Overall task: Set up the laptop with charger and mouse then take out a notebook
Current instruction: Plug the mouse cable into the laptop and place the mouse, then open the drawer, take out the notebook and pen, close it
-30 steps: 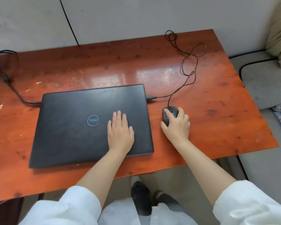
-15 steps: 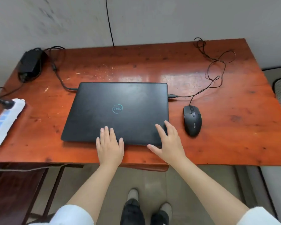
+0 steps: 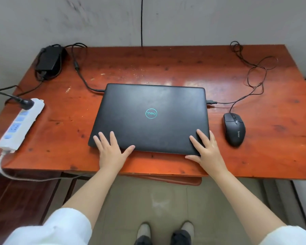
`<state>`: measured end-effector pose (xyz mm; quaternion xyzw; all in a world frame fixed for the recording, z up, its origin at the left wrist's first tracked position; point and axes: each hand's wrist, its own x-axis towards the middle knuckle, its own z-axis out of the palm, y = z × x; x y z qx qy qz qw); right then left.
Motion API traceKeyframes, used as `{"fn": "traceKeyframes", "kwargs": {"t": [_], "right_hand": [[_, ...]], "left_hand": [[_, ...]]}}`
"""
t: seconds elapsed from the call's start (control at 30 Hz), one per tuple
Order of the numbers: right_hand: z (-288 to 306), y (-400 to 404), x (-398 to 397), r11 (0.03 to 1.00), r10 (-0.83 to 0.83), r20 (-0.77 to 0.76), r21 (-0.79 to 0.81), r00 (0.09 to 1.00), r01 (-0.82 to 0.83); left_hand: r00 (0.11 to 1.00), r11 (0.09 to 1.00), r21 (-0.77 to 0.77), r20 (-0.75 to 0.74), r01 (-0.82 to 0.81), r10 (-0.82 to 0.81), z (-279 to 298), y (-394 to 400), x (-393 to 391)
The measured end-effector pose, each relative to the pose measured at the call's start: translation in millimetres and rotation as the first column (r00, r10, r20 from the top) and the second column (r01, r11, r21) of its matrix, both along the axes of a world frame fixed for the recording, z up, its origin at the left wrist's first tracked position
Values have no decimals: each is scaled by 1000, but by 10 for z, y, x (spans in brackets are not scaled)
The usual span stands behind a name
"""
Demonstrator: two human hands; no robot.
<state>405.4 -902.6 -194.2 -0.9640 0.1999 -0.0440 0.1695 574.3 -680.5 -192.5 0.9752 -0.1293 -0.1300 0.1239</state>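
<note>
A closed black laptop (image 3: pixel 152 117) lies flat in the middle of the red-brown table (image 3: pixel 166 69). My left hand (image 3: pixel 111 149) rests spread on its near left corner. At the near right corner my right hand (image 3: pixel 206 149) lies flat, thumb under the front edge. A black wired mouse (image 3: pixel 234 129) sits right of the laptop, its thin cable (image 3: pixel 254 75) plugged into the laptop's right side. The black charger brick (image 3: pixel 49 60) lies at the far left, its cord (image 3: pixel 81 80) running into the laptop's back left. No notebook is in view.
A white power strip (image 3: pixel 19 124) lies at the table's left edge with a black plug (image 3: pixel 26 103) in it; its grey cable hangs down to the floor. The mouse cable loops over the far right corner. A wall stands behind the table.
My right hand left the mouse and moved onto the laptop's near right corner. My left hand slid to the near left corner. The view shifted left, showing charger and power strip.
</note>
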Motion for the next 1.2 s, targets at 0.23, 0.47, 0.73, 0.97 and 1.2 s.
{"fn": "traceKeyframes", "kwargs": {"t": [0.23, 0.47, 0.73, 0.97, 1.2], "right_hand": [[35, -119, 36, 997, -72, 28, 41, 997, 71], [-44, 387, -20, 919, -394, -15, -32, 919, 393], [-374, 1506, -582, 915, -392, 37, 117, 919, 385], [-1096, 1921, -1124, 868, -313, -235, 323, 920, 377], [-1794, 1624, -887, 587, -586, -233, 538, 776, 605]], "left_hand": [[992, 994, -9, 64, 110, -109, -121, 8, -63], [985, 986, 17, 51, 163, -164, -88, 102, -68], [906, 908, 41, 65, 417, -419, -289, 936, -672], [940, 939, 42, -56, 340, -338, -874, 1421, -1199], [957, 989, -116, -283, -93, 57, -1723, 1343, -902]]}}
